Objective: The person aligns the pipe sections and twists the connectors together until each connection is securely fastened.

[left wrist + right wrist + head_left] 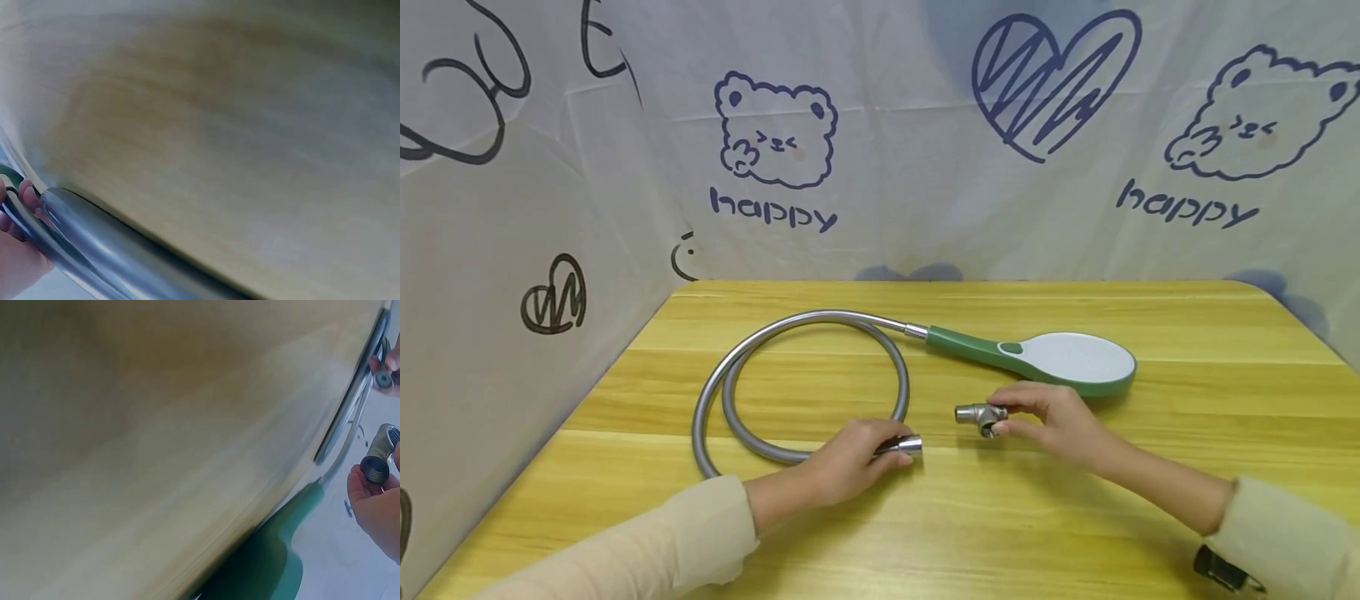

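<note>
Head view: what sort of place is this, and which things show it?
Probably a makeshift workspace: a table, a sheet with bear drawings behind it, and a shower head lying on the table.

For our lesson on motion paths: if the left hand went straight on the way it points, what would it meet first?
The left hand would likely meet the metal tee fitting held by the right hand, though their relative heights are hard to judge.

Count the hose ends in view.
2. One end joins the shower head; the other end, partly covered, is held in the left hand, apart from the fitting in the right hand.
</note>
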A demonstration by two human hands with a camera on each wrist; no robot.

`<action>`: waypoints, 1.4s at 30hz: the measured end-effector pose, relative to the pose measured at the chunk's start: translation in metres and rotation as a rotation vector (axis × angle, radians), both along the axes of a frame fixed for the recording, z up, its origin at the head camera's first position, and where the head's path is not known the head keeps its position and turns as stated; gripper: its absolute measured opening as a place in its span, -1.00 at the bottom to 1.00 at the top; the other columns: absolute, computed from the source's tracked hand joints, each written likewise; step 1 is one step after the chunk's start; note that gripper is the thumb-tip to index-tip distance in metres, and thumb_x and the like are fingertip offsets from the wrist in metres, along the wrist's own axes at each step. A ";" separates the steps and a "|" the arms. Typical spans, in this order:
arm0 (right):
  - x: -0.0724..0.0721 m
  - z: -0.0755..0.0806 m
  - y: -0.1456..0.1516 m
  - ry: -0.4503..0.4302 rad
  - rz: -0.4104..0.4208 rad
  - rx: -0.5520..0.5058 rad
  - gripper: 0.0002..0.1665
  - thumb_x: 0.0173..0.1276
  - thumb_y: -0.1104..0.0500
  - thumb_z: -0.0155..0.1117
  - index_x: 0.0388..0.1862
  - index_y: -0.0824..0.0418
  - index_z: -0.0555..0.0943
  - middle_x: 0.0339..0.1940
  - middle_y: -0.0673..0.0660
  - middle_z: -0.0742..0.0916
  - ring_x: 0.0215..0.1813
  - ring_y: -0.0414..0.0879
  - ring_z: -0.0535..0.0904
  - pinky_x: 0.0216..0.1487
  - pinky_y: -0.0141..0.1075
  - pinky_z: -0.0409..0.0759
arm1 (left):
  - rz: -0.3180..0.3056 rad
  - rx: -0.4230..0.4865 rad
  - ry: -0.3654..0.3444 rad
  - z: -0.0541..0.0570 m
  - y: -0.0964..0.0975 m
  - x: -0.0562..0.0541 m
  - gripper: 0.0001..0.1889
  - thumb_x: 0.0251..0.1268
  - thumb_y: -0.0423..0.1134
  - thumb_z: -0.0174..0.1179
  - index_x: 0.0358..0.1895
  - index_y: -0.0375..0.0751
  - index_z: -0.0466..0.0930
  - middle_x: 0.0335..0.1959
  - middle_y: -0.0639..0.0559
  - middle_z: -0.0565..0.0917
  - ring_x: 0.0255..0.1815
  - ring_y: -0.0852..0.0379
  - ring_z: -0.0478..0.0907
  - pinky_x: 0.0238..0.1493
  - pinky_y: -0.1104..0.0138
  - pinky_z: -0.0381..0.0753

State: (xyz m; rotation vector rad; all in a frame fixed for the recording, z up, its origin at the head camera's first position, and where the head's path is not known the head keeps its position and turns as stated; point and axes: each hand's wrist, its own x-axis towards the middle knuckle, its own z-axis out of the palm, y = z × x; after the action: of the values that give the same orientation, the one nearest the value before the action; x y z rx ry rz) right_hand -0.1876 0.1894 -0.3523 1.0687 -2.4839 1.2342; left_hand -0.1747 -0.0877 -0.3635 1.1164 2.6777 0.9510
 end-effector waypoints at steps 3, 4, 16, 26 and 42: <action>0.004 -0.001 -0.004 -0.036 0.008 -0.004 -0.69 0.11 0.31 0.35 -0.14 0.40 0.63 -0.17 0.26 0.72 -0.11 -0.45 0.56 -0.03 -0.57 0.52 | 0.006 -0.001 0.005 0.000 0.000 0.000 -0.79 0.30 -0.27 0.12 -0.11 -0.32 0.57 -0.30 -0.02 0.66 -0.39 0.32 0.46 -0.36 0.54 0.49; 0.005 -0.002 -0.006 -0.044 0.009 -0.006 -0.69 0.11 0.30 0.35 -0.14 0.40 0.63 -0.17 0.25 0.72 -0.10 -0.45 0.55 -0.02 -0.58 0.51 | 0.008 -0.001 0.007 0.000 0.000 0.000 -0.79 0.30 -0.26 0.12 -0.11 -0.32 0.57 -0.30 -0.03 0.66 -0.39 0.31 0.47 -0.36 0.54 0.49; 0.014 -0.006 -0.025 0.018 0.004 0.033 -0.70 0.06 0.26 0.39 -0.18 0.32 0.67 -0.19 0.17 0.74 -0.09 -0.17 0.64 -0.03 -0.30 0.61 | 0.015 0.008 0.021 0.003 0.000 0.001 -0.79 0.28 -0.25 0.14 -0.10 -0.29 0.57 -0.29 -0.01 0.66 -0.35 0.30 0.50 -0.33 0.52 0.51; 0.017 -0.010 -0.034 0.011 0.018 0.030 -0.70 0.10 0.22 0.37 -0.15 0.27 0.67 -0.16 0.18 0.74 -0.10 -0.01 0.66 -0.02 -0.23 0.61 | 0.013 0.025 0.013 0.002 0.000 0.002 -0.79 0.26 -0.25 0.15 -0.13 -0.28 0.57 -0.33 0.00 0.65 -0.43 0.34 0.42 -0.41 0.54 0.47; 0.019 -0.011 -0.038 0.013 0.014 0.052 -0.70 0.13 0.21 0.35 -0.14 0.27 0.66 -0.15 0.17 0.73 -0.10 0.00 0.66 -0.02 -0.21 0.61 | 0.016 0.032 -0.018 0.002 0.000 0.004 -0.77 0.25 -0.24 0.16 -0.14 -0.33 0.60 -0.33 -0.03 0.67 -0.44 0.36 0.43 -0.42 0.55 0.48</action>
State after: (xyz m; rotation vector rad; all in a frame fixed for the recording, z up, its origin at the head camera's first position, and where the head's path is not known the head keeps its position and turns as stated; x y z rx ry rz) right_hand -0.1688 0.1514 -0.3636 1.1045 -2.5162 1.1693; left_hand -0.1711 -0.0875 -0.3612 1.0891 2.6707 1.0049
